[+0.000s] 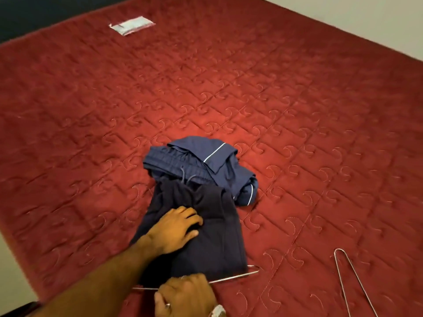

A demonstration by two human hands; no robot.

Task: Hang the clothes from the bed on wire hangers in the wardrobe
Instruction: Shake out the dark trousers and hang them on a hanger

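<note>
A dark navy folded garment (219, 236) lies on the red quilted bed (297, 110), its near edge draped over a wire hanger (235, 276). My left hand (176, 229) rests on the middle of that garment, fingers bent and pressing into the cloth. My right hand (185, 296) grips the hanger at its middle, at the garment's near edge. Behind the dark garment sits a crumpled blue garment with white piping and a drawstring waistband (206, 165). A second wire hanger (350, 282) lies loose on the bed at the lower right.
A white label or packet (132, 25) lies far back on the bed. Pale floor (13, 266) shows beyond the bed's left edge, and a pale wall (366, 19) runs along the far right. The wardrobe is out of view.
</note>
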